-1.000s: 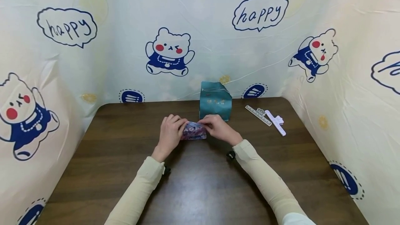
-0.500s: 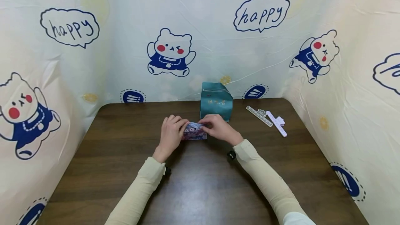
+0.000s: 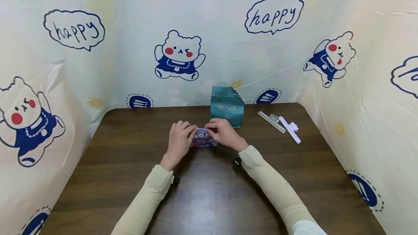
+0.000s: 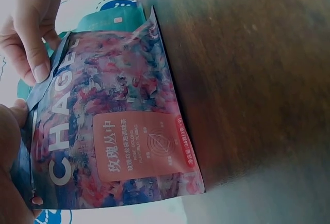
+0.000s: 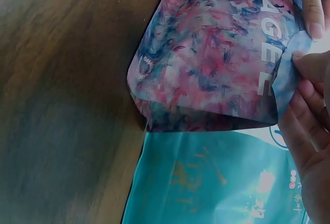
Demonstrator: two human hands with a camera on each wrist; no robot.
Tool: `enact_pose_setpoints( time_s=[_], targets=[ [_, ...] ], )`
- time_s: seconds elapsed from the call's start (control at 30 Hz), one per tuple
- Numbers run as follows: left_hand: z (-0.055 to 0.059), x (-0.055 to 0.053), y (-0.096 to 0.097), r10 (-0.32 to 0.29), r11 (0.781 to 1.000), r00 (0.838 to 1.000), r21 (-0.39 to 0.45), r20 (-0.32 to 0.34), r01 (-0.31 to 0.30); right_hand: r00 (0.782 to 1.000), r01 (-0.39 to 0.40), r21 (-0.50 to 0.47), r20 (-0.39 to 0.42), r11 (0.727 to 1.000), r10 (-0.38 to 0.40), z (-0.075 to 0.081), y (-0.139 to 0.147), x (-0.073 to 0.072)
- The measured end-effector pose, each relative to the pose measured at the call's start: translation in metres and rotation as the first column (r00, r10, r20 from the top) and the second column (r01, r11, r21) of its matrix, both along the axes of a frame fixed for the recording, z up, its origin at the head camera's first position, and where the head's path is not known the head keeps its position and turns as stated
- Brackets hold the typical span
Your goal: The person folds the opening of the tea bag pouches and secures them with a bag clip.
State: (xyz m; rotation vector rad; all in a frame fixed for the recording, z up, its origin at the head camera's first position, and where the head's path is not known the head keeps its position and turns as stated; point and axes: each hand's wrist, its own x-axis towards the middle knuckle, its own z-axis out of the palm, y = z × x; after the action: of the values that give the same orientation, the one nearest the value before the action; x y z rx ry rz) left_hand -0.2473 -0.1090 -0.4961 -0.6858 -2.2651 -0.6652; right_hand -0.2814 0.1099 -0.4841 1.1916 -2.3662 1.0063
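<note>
A pink and blue floral tea pouch [image 3: 204,139] stands on the table between both hands, lettered front facing me. Its top edge is folded over, as the right wrist view shows on the pouch [image 5: 206,53]. My left hand [image 3: 178,139] pinches the top at the left corner, its fingers partly hidden behind the pouch. With thumb and fingers, my right hand [image 3: 226,133] pinches the folded strip nearer the middle. In the left wrist view, the right thumb presses on the fold of the pouch [image 4: 118,84].
Behind the right hand stands a teal pouch [image 3: 226,107]. To the right lie a clear bag clip [image 3: 271,122] and a white bag clip [image 3: 290,130] on the brown wooden table [image 3: 209,198]. A printed cloth [image 3: 222,57] hangs around the back and sides.
My right hand has slid a little left along the pouch's top edge, towards the left hand. The left hand keeps its hold, and the pouch stays in place.
</note>
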Motion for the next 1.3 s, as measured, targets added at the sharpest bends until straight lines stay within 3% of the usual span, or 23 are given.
enact_pose_setpoints(
  time_s=[0.2, 0.5, 0.73, 0.83, 0.97, 1.2, 1.3],
  targets=[
    [0.002, 0.0, 0.0, 0.005, 1.0, 1.0, 0.005, -0.002, -0.005, 0.995, 0.008, -0.019, 0.103, 1.0, -0.006, -0.004, 0.005, -0.001],
    [0.002, -0.001, 0.0, 0.006, 1.0, 1.0, -0.002, 0.011, -0.006, 0.999, -0.007, -0.004, 0.037, 1.0, 0.007, -0.004, 0.005, -0.002],
    [0.001, 0.0, -0.002, -0.002, 1.0, 1.0, -0.013, 0.02, 0.002, 0.994, -0.029, 0.056, 0.106, 0.998, 0.023, 0.004, 0.009, -0.001],
    [0.001, 0.0, -0.001, -0.009, 1.0, 1.0, -0.011, 0.011, 0.009, 0.996, -0.04, 0.088, 0.087, 0.995, 0.033, 0.006, 0.01, 0.0],
    [0.001, -0.001, 0.0, -0.013, 1.0, 1.0, -0.009, 0.006, 0.013, 0.998, -0.041, 0.076, 0.055, 0.996, 0.037, 0.006, 0.011, 0.002],
    [0.001, -0.002, -0.001, -0.015, 1.0, 1.0, -0.002, 0.013, 0.015, 0.991, -0.024, 0.071, 0.133, 0.997, 0.014, 0.003, 0.019, 0.002],
    [0.0, -0.001, -0.002, -0.013, 1.0, 1.0, -0.006, 0.018, 0.013, 0.991, -0.004, 0.071, 0.131, 0.997, -0.006, 0.0, 0.021, 0.003]
  ],
)
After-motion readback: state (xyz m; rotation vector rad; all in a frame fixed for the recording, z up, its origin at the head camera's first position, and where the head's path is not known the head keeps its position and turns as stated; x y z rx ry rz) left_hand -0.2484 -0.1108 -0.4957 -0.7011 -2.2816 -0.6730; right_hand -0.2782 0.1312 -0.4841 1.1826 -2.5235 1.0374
